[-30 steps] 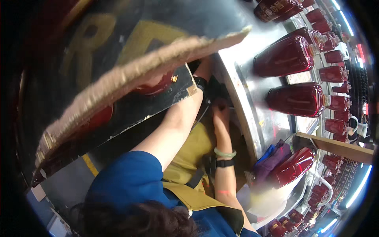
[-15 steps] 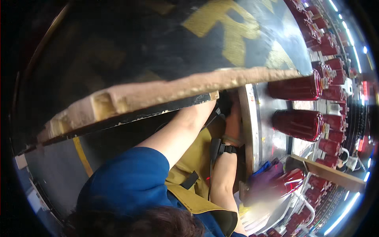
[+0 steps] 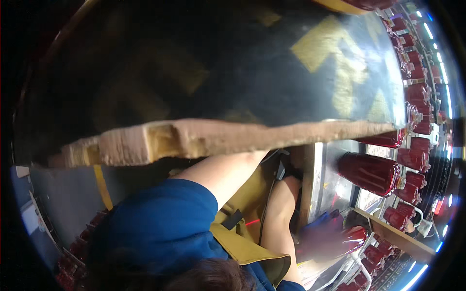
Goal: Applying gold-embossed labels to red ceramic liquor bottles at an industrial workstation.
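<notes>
A thick board (image 3: 281, 135), dark with yellow markings on its face and a rough, chipped wooden edge, spans the upper part of the view. My left arm (image 3: 225, 172) reaches from a blue sleeve to behind that edge, which hides the hand. Beside it, my right arm (image 3: 279, 213) stretches into the shadowed gap between the board and a table, with a dark strap (image 3: 280, 169) near the wrist. The fingers of my right hand do not show. What either hand touches is hidden. A yellow apron (image 3: 240, 242) hangs between my arms.
On the metal tabletop (image 3: 335, 179) at the right lies a bottle of dark red liquid (image 3: 370, 173), seen sideways. A blurred purple-gloved hand (image 3: 320, 237), seemingly a co-worker's, is by another red bottle (image 3: 356, 237). A wooden rail (image 3: 388, 228) and rows of bottles (image 3: 412, 160) stand beyond.
The board's edge now sits lower in view and covers more of both arms; my right hand, partly visible before, is hidden. The bottles on the table appear lower too.
</notes>
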`<action>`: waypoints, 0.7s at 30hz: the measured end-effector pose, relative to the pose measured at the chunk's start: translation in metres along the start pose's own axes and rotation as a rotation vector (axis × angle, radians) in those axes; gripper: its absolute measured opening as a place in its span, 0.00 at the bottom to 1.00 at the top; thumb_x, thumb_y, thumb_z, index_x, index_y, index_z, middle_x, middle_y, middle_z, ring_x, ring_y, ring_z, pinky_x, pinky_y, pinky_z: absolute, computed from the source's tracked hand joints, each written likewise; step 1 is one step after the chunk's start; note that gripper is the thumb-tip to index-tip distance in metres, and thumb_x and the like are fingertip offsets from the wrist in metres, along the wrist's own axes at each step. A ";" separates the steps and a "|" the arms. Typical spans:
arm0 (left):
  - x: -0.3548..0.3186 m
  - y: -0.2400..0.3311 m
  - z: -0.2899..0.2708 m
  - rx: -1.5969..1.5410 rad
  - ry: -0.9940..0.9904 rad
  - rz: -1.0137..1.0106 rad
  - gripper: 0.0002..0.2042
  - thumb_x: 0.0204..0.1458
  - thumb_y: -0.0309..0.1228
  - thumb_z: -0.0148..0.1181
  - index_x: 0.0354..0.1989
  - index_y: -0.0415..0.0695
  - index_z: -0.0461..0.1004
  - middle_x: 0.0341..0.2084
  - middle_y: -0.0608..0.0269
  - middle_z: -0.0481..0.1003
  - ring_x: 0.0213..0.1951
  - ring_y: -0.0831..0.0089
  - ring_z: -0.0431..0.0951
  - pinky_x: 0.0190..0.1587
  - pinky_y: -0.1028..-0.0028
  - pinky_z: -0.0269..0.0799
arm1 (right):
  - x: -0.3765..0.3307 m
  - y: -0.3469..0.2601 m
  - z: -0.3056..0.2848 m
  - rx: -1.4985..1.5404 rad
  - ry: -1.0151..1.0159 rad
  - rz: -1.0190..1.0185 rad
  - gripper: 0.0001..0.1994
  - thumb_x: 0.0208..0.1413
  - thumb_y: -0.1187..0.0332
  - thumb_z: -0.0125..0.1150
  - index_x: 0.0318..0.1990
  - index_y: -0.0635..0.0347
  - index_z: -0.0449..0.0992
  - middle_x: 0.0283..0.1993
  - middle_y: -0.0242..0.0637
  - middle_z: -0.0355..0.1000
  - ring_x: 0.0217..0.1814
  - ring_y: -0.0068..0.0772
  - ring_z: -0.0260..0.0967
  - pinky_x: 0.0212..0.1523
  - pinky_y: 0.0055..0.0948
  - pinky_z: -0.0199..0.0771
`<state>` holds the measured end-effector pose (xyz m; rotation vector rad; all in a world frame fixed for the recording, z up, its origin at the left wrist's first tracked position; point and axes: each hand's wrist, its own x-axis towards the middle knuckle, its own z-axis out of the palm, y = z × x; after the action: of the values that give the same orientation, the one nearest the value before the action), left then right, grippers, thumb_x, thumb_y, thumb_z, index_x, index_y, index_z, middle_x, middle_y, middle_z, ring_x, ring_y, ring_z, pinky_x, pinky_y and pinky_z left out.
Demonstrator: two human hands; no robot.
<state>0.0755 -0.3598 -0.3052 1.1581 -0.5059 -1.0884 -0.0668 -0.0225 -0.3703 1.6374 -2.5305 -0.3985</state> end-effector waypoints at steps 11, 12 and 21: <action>-0.003 0.015 -0.013 0.021 0.044 0.026 0.22 0.66 0.42 0.56 0.57 0.35 0.74 0.48 0.48 0.81 0.50 0.61 0.81 0.53 0.62 0.76 | 0.004 -0.010 0.006 0.093 0.057 -0.050 0.21 0.68 0.65 0.52 0.64 0.64 0.71 0.65 0.52 0.70 0.67 0.54 0.67 0.66 0.50 0.66; -0.004 0.015 -0.013 0.023 0.044 0.028 0.21 0.66 0.42 0.56 0.57 0.35 0.74 0.48 0.48 0.81 0.50 0.61 0.81 0.53 0.62 0.76 | 0.000 -0.007 0.004 0.102 0.064 -0.051 0.21 0.67 0.65 0.52 0.64 0.64 0.71 0.65 0.52 0.70 0.67 0.54 0.67 0.66 0.50 0.66; -0.038 0.004 -0.013 0.035 0.043 -0.004 0.21 0.66 0.41 0.55 0.57 0.36 0.74 0.48 0.48 0.81 0.50 0.61 0.81 0.54 0.61 0.76 | -0.008 -0.012 0.009 0.143 0.087 -0.043 0.21 0.67 0.65 0.53 0.64 0.64 0.71 0.64 0.52 0.70 0.67 0.54 0.67 0.65 0.50 0.66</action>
<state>0.0711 -0.3202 -0.2990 1.2111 -0.4915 -1.0594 -0.0546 -0.0185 -0.3819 1.7195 -2.5158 -0.1486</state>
